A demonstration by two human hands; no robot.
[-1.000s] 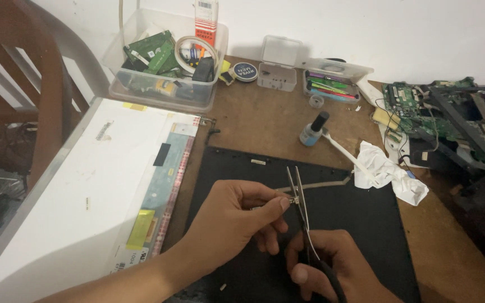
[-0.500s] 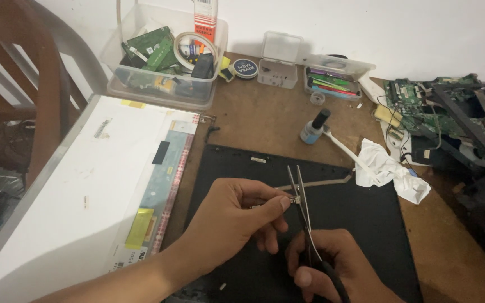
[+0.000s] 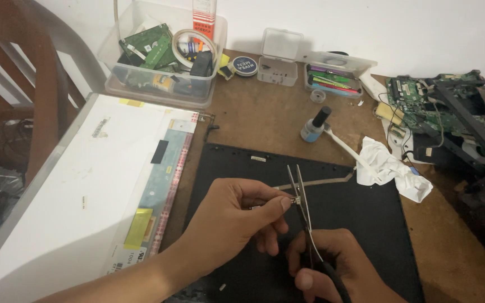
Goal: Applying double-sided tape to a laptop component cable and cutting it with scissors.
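Left hand (image 3: 237, 221) pinches a tiny metal part (image 3: 295, 200) between thumb and forefinger, right over the black panel (image 3: 366, 224) on the table (image 3: 265, 118). Right hand (image 3: 332, 269) sits lower, closed round the handles of the scissors (image 3: 301, 207). The blades run up and away from the person, slightly parted, with the part right at them, about midway along. So the part lies just off the left fingertips, to their right, and ahead of the right hand along the scissors' long axis. The left hand is nearer the part. A thin flat strip (image 3: 315, 182) lies across the panel just beyond the blade tips.
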